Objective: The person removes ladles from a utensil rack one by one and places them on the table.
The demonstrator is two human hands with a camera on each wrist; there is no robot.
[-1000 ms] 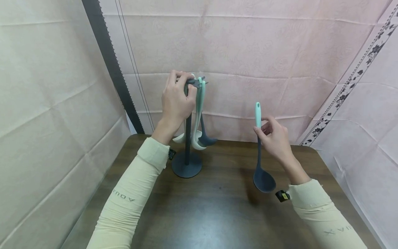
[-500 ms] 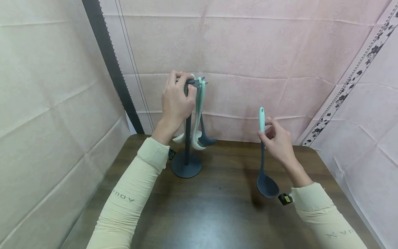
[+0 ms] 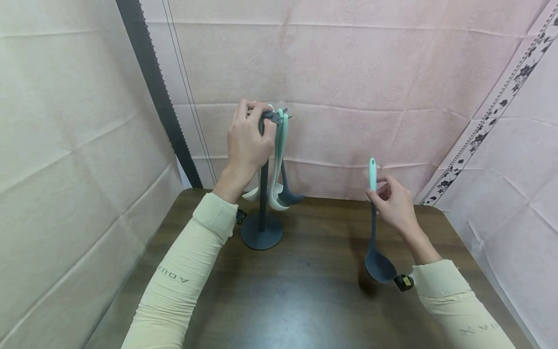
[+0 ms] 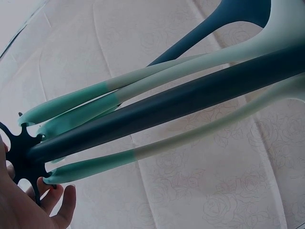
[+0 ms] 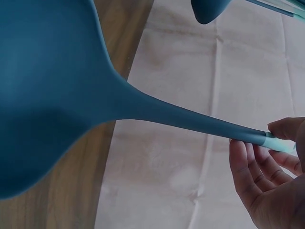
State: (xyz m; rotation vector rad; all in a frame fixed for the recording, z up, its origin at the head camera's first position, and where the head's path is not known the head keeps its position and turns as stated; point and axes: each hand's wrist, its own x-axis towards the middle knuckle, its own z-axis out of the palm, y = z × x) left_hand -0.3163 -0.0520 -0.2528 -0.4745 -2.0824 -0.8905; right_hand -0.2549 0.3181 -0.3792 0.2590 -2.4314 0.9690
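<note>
Mint up top, blue below, and that's the spoon (image 3: 379,266), bowl down over the table's (image 3: 305,300) right half, right hand (image 3: 395,202) pinching it where the colours meet! Over to the left, near the far edge, stands the rack (image 3: 261,233), utensils (image 3: 284,135) dangling from it, left hand (image 3: 249,139) gripping its top with curled fingers.

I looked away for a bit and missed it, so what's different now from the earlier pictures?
The right hand and the dark spoon it pinches have moved right and lower in the head picture. Nothing new was taken hold of, and nothing was let go. The left hand still grips the top of the stand, and the hanging spoons look the same.
</note>
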